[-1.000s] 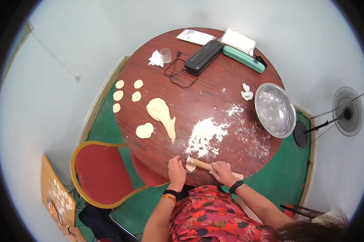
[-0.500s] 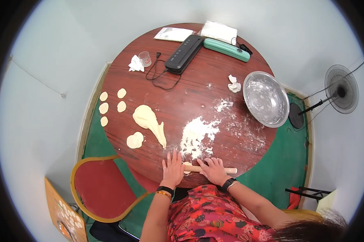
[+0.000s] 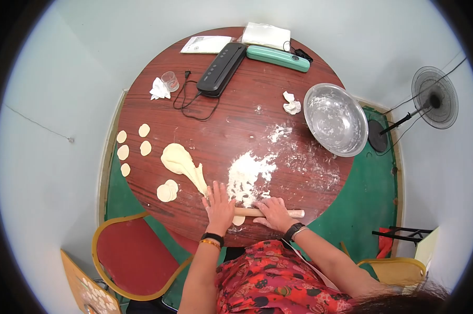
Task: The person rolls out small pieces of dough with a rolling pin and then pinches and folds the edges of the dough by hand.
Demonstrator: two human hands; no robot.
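A wooden rolling pin (image 3: 295,213) lies crosswise near the table's front edge, over a small dough round (image 3: 238,220) that shows on its near side. My left hand (image 3: 219,206) rests flat across the pin's left end, fingers stretched out and apart. On the pin's right part lies my right hand (image 3: 275,213), palm down, thumb apart from the extended fingers. White flour (image 3: 251,175) is spread just beyond both hands. A long lump of dough (image 3: 180,159) tapers toward my left fingertips. Left of it sits a small overlapping pile of dough rounds (image 3: 167,191).
Several single dough rounds (image 3: 123,152) lie at the table's left. A metal bowl (image 3: 335,119) stands at the right, near crumpled tissue (image 3: 291,103). Farther back are a black corded device (image 3: 222,70), a green device (image 3: 278,58) and a glass (image 3: 170,81). A red chair (image 3: 134,256) stands front left.
Both hands and the rolling pin have shifted away from me over the dough round, uncovering its near side. The camera view has also shifted slightly.
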